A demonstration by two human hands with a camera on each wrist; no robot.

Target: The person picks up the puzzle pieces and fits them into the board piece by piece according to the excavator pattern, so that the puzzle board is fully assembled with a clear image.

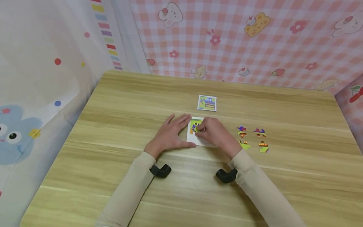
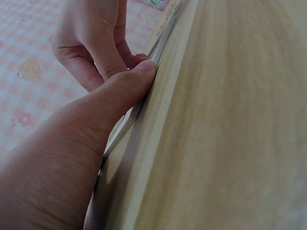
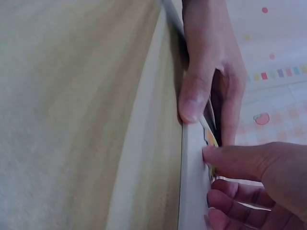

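A white square puzzle tray (image 1: 191,141) lies on the table, with green, blue and orange puzzle pieces (image 1: 194,123) in its upper left part. My left hand (image 1: 171,134) rests along the tray's left side, fingers extended, its thumb at the near left corner. Over the tray, my right hand (image 1: 214,130) pinches a puzzle piece with thumb and curled fingers. That piece is mostly hidden; a bit of yellow-green (image 3: 212,168) shows by the fingers in the right wrist view. The left thumb (image 2: 145,67) presses on the tray edge in the left wrist view.
A small picture card (image 1: 207,103) showing a blue digger lies beyond the tray. To the right are several loose puzzle pieces (image 1: 259,131). A pink checked cloth (image 1: 198,41) hangs behind the wooden table (image 1: 136,101). Both wrists carry black devices (image 1: 161,171).
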